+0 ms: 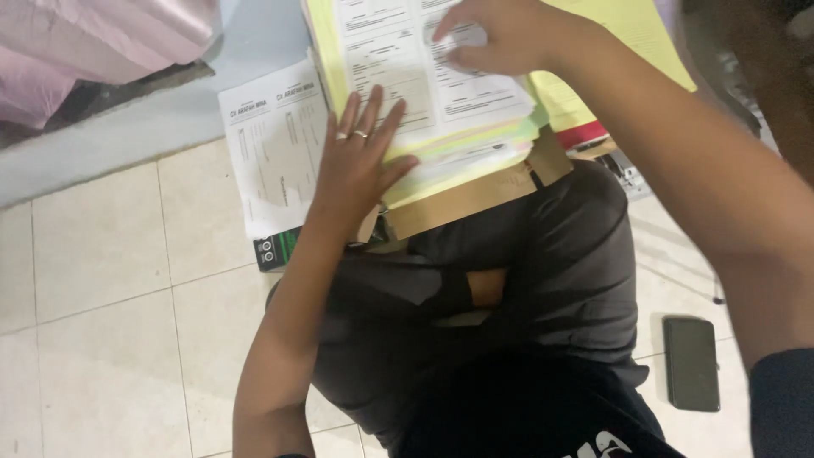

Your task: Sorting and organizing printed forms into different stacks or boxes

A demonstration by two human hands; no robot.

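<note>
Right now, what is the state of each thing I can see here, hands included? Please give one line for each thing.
Left hand: flat, fingers spread, pressing on the paper stack edge.
Right hand: fingers on the top white printed form.
Stack of white, yellow and green paper forms: piled on the lap, edges uneven.
Brown cardboard sheet: under the stack.
Separate white printed sheets: lying flat on the tiled floor.
Black smartphone: on the floor, screen dark.

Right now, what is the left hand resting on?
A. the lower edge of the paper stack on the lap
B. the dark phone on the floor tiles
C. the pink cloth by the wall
A: the left hand lies flat, fingers spread, on the near edge of the paper stack, well away from the dark phone.
</note>
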